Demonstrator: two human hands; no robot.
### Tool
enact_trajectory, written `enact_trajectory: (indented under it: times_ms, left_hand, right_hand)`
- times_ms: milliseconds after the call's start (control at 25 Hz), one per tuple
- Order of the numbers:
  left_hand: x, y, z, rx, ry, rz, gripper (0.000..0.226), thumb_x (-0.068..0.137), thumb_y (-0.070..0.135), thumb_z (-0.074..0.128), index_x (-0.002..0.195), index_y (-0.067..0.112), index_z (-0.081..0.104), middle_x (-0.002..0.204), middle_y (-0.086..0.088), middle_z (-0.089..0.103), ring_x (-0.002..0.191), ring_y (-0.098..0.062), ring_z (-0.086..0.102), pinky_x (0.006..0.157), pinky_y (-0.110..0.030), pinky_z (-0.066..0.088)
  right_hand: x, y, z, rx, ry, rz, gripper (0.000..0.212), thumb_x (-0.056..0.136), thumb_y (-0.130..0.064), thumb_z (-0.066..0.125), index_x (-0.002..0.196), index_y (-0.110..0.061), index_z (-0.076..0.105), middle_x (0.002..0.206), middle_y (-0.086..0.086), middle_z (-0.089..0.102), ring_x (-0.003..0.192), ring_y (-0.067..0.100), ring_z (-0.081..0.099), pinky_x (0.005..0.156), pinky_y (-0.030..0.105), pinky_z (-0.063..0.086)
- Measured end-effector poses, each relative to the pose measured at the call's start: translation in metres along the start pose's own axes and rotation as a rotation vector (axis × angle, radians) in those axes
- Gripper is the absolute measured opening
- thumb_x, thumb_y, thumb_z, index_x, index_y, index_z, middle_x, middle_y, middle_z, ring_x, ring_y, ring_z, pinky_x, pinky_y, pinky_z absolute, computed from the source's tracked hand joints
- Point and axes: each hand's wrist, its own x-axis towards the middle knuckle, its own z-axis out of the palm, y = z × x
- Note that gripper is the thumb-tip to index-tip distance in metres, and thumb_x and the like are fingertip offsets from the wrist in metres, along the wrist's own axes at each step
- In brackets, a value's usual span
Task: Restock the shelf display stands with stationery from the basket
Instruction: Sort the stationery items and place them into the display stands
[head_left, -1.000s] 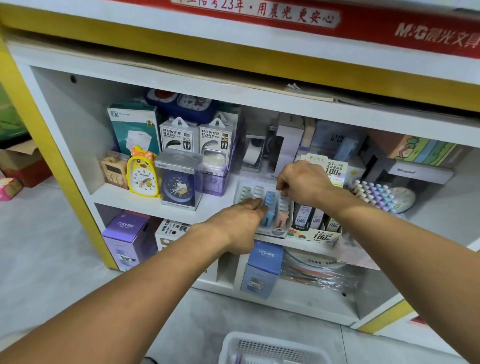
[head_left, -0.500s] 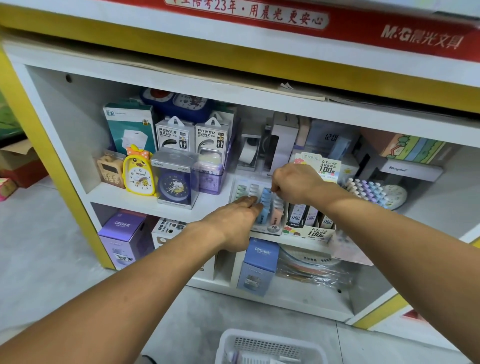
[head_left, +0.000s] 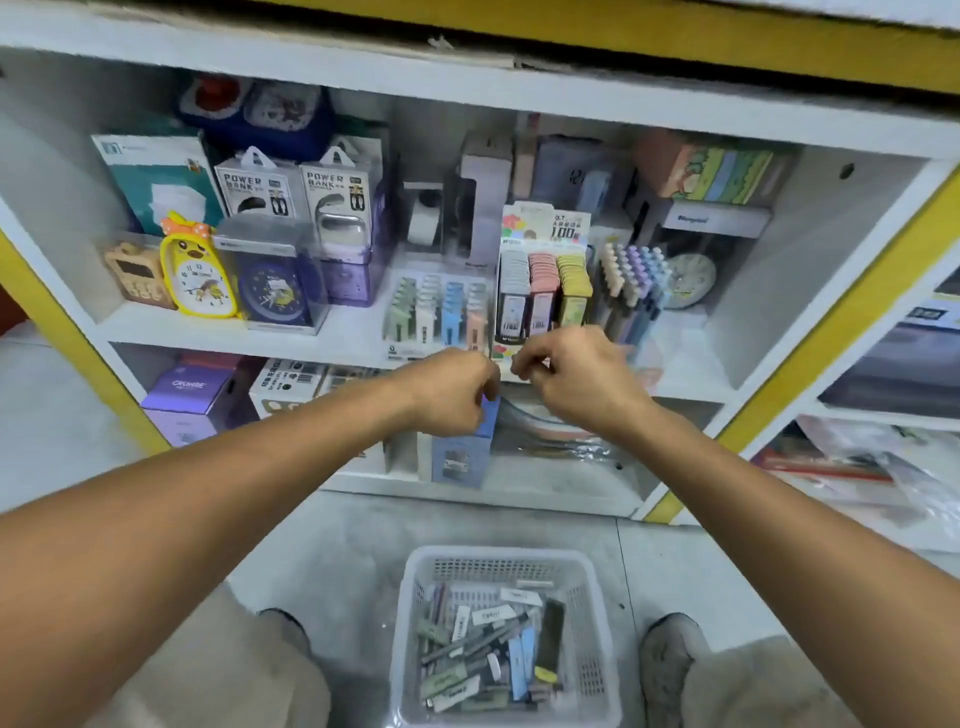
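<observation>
Sitting on the floor between the person's knees, the white basket (head_left: 506, 631) is holding a loose heap of stationery (head_left: 491, 654): pens, small labelled boxes and slim packs, lying well below both hands. Up at the front edge of the shelf (head_left: 343, 340), the two hands are meeting almost knuckle to knuckle. The left hand (head_left: 451, 391) is curling its fingers inward, with its back facing the camera; whether it is pinching anything I cannot tell, since the fingertips are hiding behind the hand. The right hand (head_left: 576, 378) is curling likewise, thumb and forefinger drawn together toward the left hand, and what, if anything, sits between them is too blurred to make out.

Just behind and above the hands, the display stand of pastel items (head_left: 439, 314) is standing with green, white, blue and pink rows. Just right of it, directly above the right hand, the display box of refill packs (head_left: 543, 291) is showing grey, pink and yellow columns under a printed header card. Further right, a rack of pastel-capped pens (head_left: 631, 283) is leaning back. Directly below the left hand, a blue box (head_left: 462, 452) is standing on the lower shelf. Far to the left of the grip, a yellow duck alarm clock (head_left: 198, 270) is facing outward.
</observation>
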Motion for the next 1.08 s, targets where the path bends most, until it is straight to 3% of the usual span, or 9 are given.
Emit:
enact_trajectory:
  times_ms: [160,240,360,440,560,640,800,920,1080]
  left_hand:
    - [0.005,0.02,0.078,0.146,-0.456,0.064,0.038,0.084,0.006,0.053,0.12,0.014,0.061,0.107,-0.01,0.069,0.096,-0.028,0.065,0.083,-0.042,0.056]
    - [0.013,0.025,0.121,0.149,-0.532,0.067,0.035,0.084,0.01,0.057,0.118,0.01,0.063,0.109,-0.013,0.069,0.099,-0.031,0.066,0.086,-0.043,0.056]
    - [0.016,0.026,0.183,0.162,-0.555,0.033,0.017,0.084,0.02,0.067,0.084,0.005,0.06,0.084,-0.012,0.061,0.078,-0.028,0.058,0.072,-0.035,0.05]
    - [0.012,0.017,0.226,0.128,-0.599,-0.029,0.034,0.085,0.027,0.07,0.07,0.011,0.044,0.071,-0.006,0.048,0.068,-0.023,0.049,0.064,-0.033,0.043]
    - [-0.004,-0.002,0.28,0.094,-0.668,-0.147,0.028,0.085,0.027,0.069,0.074,0.013,0.047,0.084,-0.005,0.053,0.079,-0.023,0.055,0.067,-0.033,0.047]
    - [-0.015,-0.016,0.31,0.067,-0.66,-0.21,0.015,0.083,0.019,0.069,0.091,0.009,0.061,0.095,-0.008,0.057,0.086,-0.024,0.06,0.07,-0.033,0.053]
    - [-0.022,-0.034,0.352,0.067,-0.583,-0.14,0.046,0.082,0.024,0.07,0.119,0.002,0.054,0.122,-0.018,0.051,0.112,-0.032,0.053,0.087,-0.039,0.051]
    - [-0.019,-0.031,0.37,-0.004,-0.587,-0.088,0.079,0.072,0.045,0.078,0.128,0.002,0.044,0.125,-0.017,0.048,0.115,-0.033,0.049,0.091,-0.04,0.048]
    - [-0.026,-0.015,0.397,0.046,-0.525,-0.108,0.11,0.064,0.043,0.086,0.143,0.0,0.024,0.138,-0.02,0.036,0.125,-0.035,0.04,0.1,-0.044,0.045]
  right_hand:
    - [-0.064,0.04,0.076,-0.074,-0.441,0.129,0.03,0.082,-0.006,0.057,0.095,-0.024,0.077,0.105,0.003,0.074,0.1,0.025,0.066,0.085,0.036,0.055]
    - [-0.097,0.062,0.116,-0.046,-0.565,0.232,0.031,0.083,-0.004,0.055,0.101,-0.019,0.075,0.113,0.005,0.069,0.104,0.025,0.064,0.09,0.035,0.054]
    - [-0.142,0.091,0.167,-0.007,-0.712,0.406,0.022,0.088,-0.003,0.055,0.104,-0.004,0.068,0.106,0.012,0.064,0.097,0.029,0.066,0.08,0.034,0.055]
    - [-0.164,0.107,0.194,-0.02,-0.802,0.496,0.006,0.092,-0.006,0.056,0.093,0.0,0.058,0.088,0.012,0.058,0.096,0.033,0.065,0.072,0.033,0.051]
    - [-0.187,0.12,0.226,-0.014,-0.784,0.626,0.006,0.094,-0.01,0.054,0.095,-0.008,0.048,0.098,0.012,0.058,0.102,0.033,0.063,0.073,0.031,0.046]
    - [-0.198,0.124,0.251,0.011,-0.731,0.68,0.014,0.092,-0.01,0.053,0.105,-0.004,0.053,0.101,0.013,0.06,0.1,0.034,0.064,0.076,0.035,0.051]
    - [-0.207,0.13,0.291,0.013,-0.657,0.773,0.024,0.096,-0.01,0.048,0.118,-0.003,0.055,0.095,0.012,0.064,0.086,0.03,0.063,0.074,0.036,0.055]
    - [-0.205,0.132,0.308,0.029,-0.6,0.887,0.028,0.098,-0.012,0.049,0.125,-0.003,0.051,0.115,0.015,0.064,0.102,0.033,0.065,0.083,0.039,0.054]
    - [-0.206,0.125,0.322,-0.028,-0.573,0.935,0.038,0.098,-0.014,0.053,0.131,-0.001,0.042,0.127,0.017,0.055,0.11,0.034,0.062,0.086,0.04,0.052]
